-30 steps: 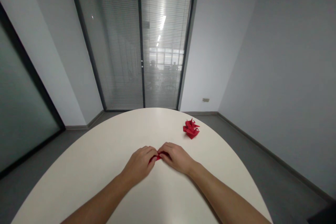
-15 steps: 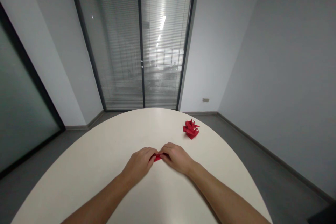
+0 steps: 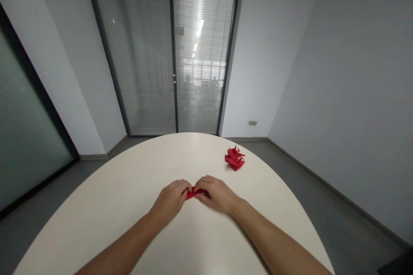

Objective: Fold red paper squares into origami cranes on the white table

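A small piece of red folded paper (image 3: 193,192) lies between my two hands on the white round table (image 3: 129,189). My left hand (image 3: 170,201) pinches its left end with curled fingers. Fingers bent, my right hand (image 3: 217,194) pinches the right end. Most of the paper is hidden under my fingertips. Both hands rest low on the tabletop near its middle.
A pile of red folded paper figures (image 3: 235,158) sits on the table, further back and to the right. Beyond the table are glass doors with blinds (image 3: 167,60), grey floor and grey walls. The table's curved edge runs close on the right.
My fingertips have shifted slightly on the red paper, and a little more of it shows between the hands. The arms have stayed in place.
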The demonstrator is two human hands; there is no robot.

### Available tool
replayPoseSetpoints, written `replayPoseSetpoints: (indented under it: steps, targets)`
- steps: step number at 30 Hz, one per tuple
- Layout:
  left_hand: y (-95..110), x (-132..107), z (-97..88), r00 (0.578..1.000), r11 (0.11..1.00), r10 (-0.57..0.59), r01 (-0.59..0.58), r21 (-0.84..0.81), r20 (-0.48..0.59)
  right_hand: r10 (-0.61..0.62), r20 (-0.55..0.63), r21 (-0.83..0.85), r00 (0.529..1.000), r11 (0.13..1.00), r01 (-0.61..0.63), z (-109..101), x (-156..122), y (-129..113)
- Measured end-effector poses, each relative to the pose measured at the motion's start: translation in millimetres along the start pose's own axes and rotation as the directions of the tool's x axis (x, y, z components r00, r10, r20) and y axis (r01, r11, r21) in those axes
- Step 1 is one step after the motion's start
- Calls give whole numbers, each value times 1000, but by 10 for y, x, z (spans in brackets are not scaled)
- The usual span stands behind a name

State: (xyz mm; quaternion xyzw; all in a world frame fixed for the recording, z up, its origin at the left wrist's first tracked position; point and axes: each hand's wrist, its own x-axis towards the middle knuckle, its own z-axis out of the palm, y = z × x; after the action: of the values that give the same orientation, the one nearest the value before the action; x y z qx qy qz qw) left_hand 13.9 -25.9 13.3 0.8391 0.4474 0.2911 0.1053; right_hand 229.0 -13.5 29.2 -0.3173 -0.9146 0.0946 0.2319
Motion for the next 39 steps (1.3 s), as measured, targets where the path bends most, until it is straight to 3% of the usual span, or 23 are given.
replayPoseSetpoints:
  steps: [10,19,30,35,39]
  targets:
    - [96,-37,-59,998,998,49,-50,-41,-37,32,-36,-35,999,999,-33,11,5,5]
    - [-1,-13,-2,999,999,42,-41,12,-15,38,-43,23,998,999,-37,31,-2,22]
    - [44,-36,-44,993,993,108,-105,52,-50,100,-153,304,983,951,-49,54,14,20]
    - [56,-49,-51,993,991,111,-108,78,-43,168,-134,407,977,908,-100,90,19,37]
    - [44,-47,-41,991,987,133,-133,85,1,181,-100,378,978,917,-131,98,13,49]
